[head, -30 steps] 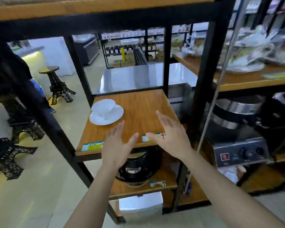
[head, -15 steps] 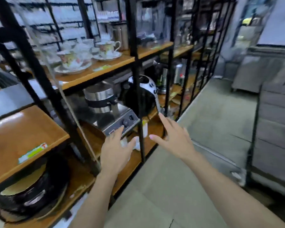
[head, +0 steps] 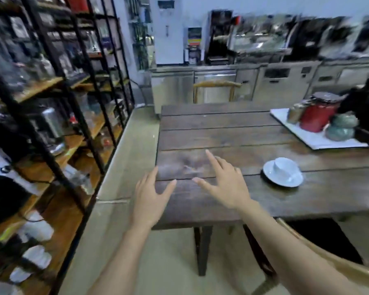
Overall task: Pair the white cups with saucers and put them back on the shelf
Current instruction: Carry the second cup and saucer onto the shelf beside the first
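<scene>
White cup (head: 284, 167) inverted on saucer (head: 282, 177), wooden table (head: 222, 133): right of spread, empty right hand (head: 226, 184), the nearer; left hand (head: 150, 199) likewise spread.

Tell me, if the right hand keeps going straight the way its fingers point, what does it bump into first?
Probably nothing soon. The right hand points up and left over the bare wooden table, away from the white cup on its saucer. Height above the table is unclear.
</scene>
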Demonstrator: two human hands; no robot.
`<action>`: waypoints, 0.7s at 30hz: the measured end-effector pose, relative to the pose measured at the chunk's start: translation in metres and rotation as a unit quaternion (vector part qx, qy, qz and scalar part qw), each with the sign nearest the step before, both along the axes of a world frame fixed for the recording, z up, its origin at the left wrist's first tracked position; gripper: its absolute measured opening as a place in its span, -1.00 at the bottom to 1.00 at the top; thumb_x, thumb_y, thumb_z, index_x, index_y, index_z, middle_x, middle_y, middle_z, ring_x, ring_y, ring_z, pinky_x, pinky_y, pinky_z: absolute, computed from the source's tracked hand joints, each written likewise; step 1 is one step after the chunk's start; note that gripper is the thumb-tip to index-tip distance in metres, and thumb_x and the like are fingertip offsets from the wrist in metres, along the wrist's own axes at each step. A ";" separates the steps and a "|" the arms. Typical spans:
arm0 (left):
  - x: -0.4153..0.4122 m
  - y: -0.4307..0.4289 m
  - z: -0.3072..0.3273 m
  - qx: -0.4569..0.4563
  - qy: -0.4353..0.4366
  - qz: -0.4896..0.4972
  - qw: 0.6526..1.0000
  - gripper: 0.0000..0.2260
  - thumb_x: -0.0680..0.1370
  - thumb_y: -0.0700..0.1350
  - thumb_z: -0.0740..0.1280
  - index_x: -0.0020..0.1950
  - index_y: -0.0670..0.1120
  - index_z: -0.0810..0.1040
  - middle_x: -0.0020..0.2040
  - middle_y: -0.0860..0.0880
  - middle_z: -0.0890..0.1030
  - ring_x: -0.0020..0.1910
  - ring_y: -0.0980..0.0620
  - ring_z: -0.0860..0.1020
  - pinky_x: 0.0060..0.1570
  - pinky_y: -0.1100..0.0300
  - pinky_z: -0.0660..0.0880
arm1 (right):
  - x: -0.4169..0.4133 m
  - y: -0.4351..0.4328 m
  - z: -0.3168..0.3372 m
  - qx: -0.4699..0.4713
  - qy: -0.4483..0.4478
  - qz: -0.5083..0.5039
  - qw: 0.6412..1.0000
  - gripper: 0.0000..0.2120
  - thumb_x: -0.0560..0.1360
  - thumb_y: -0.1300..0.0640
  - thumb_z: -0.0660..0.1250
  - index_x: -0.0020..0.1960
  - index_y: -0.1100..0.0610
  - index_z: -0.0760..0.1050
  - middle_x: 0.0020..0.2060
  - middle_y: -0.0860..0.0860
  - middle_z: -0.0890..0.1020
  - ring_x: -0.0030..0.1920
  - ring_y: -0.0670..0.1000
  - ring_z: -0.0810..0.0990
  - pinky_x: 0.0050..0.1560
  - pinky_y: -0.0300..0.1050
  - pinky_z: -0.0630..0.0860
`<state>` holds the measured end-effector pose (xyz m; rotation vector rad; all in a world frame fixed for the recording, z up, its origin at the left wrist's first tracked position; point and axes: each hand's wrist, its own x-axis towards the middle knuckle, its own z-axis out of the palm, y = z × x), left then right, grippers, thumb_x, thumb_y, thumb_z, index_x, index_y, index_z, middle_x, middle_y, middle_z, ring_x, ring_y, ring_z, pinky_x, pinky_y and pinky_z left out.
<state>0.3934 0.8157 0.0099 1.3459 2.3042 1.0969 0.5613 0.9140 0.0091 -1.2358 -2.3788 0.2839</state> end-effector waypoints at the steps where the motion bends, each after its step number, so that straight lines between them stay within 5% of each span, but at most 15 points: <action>1: 0.018 0.022 -0.001 0.003 -0.002 -0.015 1.000 -0.39 0.49 0.12 0.34 0.48 -0.07 0.30 0.47 -0.09 0.37 0.44 -0.07 0.30 0.37 0.17 0.17 | 0.022 0.017 -0.002 -0.004 0.001 -0.019 1.000 -0.14 0.35 -0.46 -0.04 0.54 -0.09 -0.07 0.46 0.04 0.31 0.45 0.04 0.26 0.35 0.05 0.22; 5: 0.077 0.092 -0.010 -0.012 -0.004 -0.083 0.996 -0.38 0.50 0.19 0.29 0.50 0.03 0.25 0.49 -0.02 0.34 0.47 -0.03 0.26 0.40 0.06 0.21 | 0.097 0.072 -0.009 -0.019 0.044 -0.111 0.993 -0.21 0.43 -0.33 0.21 0.53 -0.09 0.01 0.42 0.03 0.36 0.42 0.04 0.31 0.33 0.04 0.23; 11: 0.141 0.174 -0.025 -0.045 -0.044 -0.166 0.984 -0.41 0.52 0.17 0.27 0.50 0.03 0.23 0.51 0.00 0.29 0.50 -0.02 0.19 0.44 0.04 0.12 | 0.174 0.120 -0.029 -0.055 0.037 -0.216 0.974 -0.15 0.36 -0.44 0.08 0.54 -0.08 0.01 0.37 0.00 0.42 0.37 0.01 0.35 0.32 0.02 0.22; 21: 0.204 0.309 -0.075 -0.124 -0.104 -0.233 0.959 -0.35 0.48 0.24 0.28 0.50 0.01 0.24 0.51 0.01 0.30 0.48 -0.02 0.25 0.41 0.02 0.22 | 0.240 0.204 -0.066 -0.198 0.067 -0.334 0.919 -0.22 0.46 -0.31 0.18 0.54 -0.04 -0.02 0.44 0.05 0.33 0.40 0.06 0.33 0.35 0.07 0.19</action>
